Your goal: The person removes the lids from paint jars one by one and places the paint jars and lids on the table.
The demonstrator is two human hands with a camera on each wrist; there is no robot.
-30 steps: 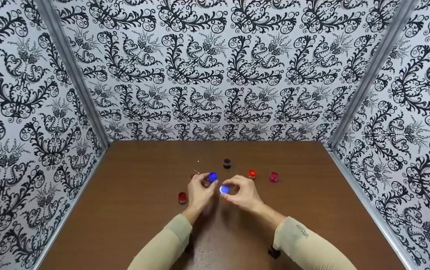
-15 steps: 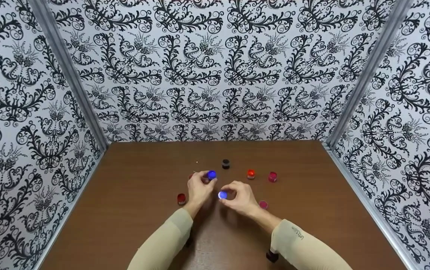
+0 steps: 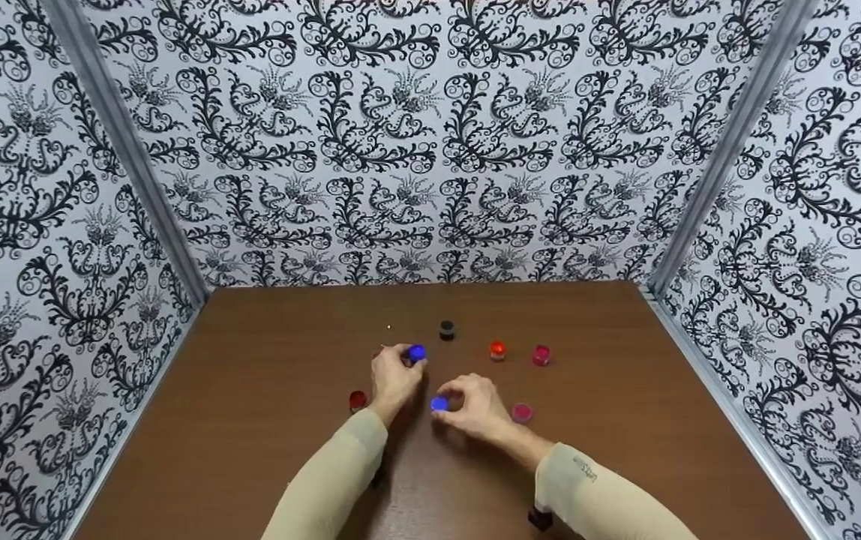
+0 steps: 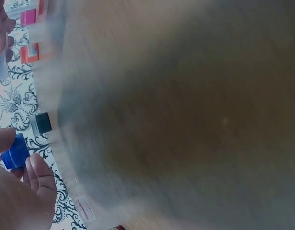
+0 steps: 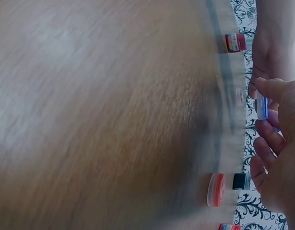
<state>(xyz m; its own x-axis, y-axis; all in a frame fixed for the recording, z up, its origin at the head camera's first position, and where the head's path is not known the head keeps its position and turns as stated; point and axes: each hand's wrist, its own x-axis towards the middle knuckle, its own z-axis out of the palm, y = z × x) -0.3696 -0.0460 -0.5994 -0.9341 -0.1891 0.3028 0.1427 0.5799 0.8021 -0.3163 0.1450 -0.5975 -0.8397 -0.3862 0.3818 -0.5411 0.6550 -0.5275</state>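
Observation:
My left hand grips a small blue paint jar between thumb and fingers; its bright blue body shows in the left wrist view. My right hand pinches a round, clear lid with blue on it, seen nearly edge-on in the right wrist view as a thin disc. Lid and jar are apart, the lid nearer the person. Beside the right wrist lies a round pinkish-red lid. Left of the left wrist stands a dark red jar.
Farther back on the brown table stand a black jar, an orange jar and a pink jar. A clear lid lies near the left hand. Patterned walls enclose the table at the back and sides.
My right hand has drawn back toward the person with the blue-stained lid, widening the gap to the jar. The pinkish-red lid has come into view beside the right wrist. The left hand barely moved.

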